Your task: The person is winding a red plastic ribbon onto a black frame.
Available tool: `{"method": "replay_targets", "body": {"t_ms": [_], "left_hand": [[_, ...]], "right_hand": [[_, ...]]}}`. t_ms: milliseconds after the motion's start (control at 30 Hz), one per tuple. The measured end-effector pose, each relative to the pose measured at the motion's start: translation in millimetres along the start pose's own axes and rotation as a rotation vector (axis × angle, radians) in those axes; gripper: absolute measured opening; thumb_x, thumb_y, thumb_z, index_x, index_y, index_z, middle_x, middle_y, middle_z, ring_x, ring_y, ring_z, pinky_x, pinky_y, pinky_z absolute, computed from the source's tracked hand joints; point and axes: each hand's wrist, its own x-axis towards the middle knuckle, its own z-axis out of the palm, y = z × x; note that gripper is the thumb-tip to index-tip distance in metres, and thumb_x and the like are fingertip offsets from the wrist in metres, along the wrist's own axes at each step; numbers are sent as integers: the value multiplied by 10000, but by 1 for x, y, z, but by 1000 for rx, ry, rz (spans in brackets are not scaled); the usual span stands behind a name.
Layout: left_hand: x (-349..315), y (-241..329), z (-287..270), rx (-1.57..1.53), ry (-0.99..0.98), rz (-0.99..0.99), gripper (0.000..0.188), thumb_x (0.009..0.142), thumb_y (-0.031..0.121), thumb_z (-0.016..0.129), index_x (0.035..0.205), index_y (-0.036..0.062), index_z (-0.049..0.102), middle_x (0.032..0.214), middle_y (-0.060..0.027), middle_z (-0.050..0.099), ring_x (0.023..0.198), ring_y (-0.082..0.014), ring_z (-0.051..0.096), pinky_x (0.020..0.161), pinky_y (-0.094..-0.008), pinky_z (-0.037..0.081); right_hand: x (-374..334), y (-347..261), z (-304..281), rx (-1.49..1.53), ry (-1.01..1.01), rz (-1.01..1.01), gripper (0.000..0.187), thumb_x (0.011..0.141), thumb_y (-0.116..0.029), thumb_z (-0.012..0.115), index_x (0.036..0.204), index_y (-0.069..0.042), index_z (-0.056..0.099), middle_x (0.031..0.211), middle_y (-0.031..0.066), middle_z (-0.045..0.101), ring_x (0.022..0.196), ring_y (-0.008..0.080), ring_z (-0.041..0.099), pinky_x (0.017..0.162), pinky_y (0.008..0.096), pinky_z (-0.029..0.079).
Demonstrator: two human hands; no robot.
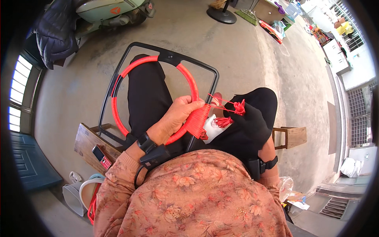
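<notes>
A black metal frame (198, 63) stands across my lap, with a ring (190, 81) inside it wound mostly in red cord. My bare left hand (175, 116) is closed round the ring's right side, thumb on top. Just below it, a broad flat section of tight red winding (197, 121) spans from the ring to the frame's bar. My right hand (254, 123), in a black glove, grips a bundle of red cord (239, 107). Taut strands run from that bundle to the frame. More looped red cord (224, 122) hangs under the glove, over something white (214, 133) between my legs.
A wooden bench (87, 140) at my left bears a red and black phone (102, 157). Buckets (73, 198) stand behind it. A wooden bench end (296, 137) juts out at right. Farther off are a scooter (108, 12), a draped dark jacket (56, 33) and a green broom (247, 16).
</notes>
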Motion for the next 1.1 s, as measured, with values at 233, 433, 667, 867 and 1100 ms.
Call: {"method": "replay_targets", "body": {"t_ms": [233,433,667,867,1100], "left_hand": [[-3,9,9,12,-31,12,157,909,146,627,982,6,620,850,-50,661,707,-101,639,621,-238,545],[-3,8,-2,-37,73,33,168,905,163,633,980,13,625,843,-37,653,699,-95,627,624,-237,531],[2,4,-3,64,147,91,183,918,206,618,966,31,599,827,-30,646,672,-90,621,604,-233,523],[2,4,2,45,147,146,209,933,212,595,1034,29,602,843,-23,646,696,-81,618,613,-224,507],[4,14,7,-50,154,128,190,936,212,592,1011,39,613,836,-20,647,660,-81,614,598,-231,519]], "right_hand": [[-3,0,-29,-305,-335,253,258,841,-156,662,1041,4,631,879,68,664,791,133,611,694,292,476],[-40,46,-50,537,264,147,325,870,-187,655,1133,-8,591,872,19,623,770,129,600,653,283,486],[20,0,23,777,-108,294,287,905,-187,616,1120,2,595,880,29,648,762,113,618,682,279,503],[33,-6,53,598,-296,406,257,907,-226,617,969,21,651,740,45,618,690,102,586,637,257,494],[11,18,22,449,-246,272,149,897,-145,589,936,-7,632,846,72,666,729,189,643,647,291,518]]}}
